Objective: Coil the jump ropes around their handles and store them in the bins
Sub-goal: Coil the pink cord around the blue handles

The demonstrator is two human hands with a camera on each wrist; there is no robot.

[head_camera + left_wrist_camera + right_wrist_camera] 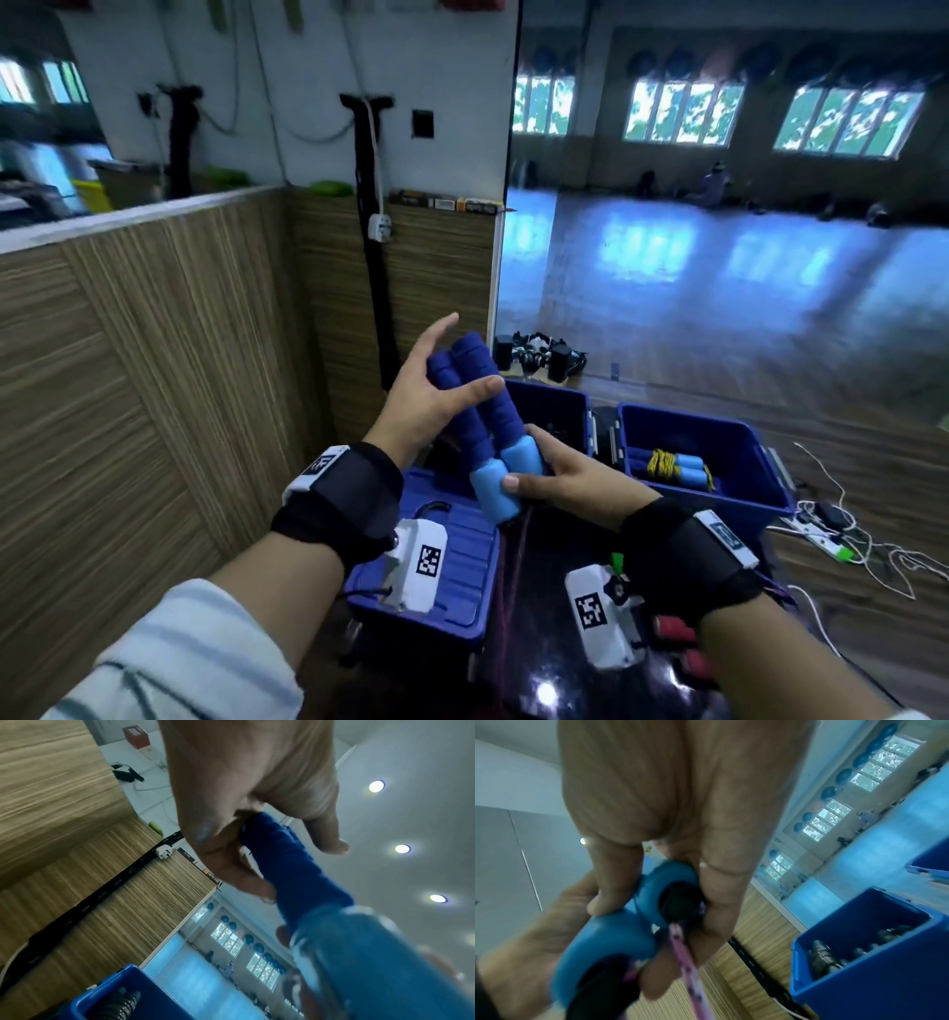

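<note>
Two jump rope handles point(480, 426) are held side by side, tilted, dark blue foam grips up and light blue caps down. My right hand point(524, 457) grips the light blue caps point(618, 935) between thumb and fingers. My left hand point(462, 354) is at the foam tops point(295, 866), fingers straight, thumb lying across the front of the grips. A pink-purple rope point(687, 953) hangs loose from the caps point(516, 555). An open blue bin point(744, 442) on the right holds a blue-handled rope coiled in yellow cord point(672, 462).
A second open blue bin point(560, 406) stands behind the handles, and a closed blue lid point(462, 555) lies below my left wrist. Red handles point(678, 634) lie at the lower right. Wood panelling closes the left. A power strip with white cables point(832, 547) lies on the floor to the right.
</note>
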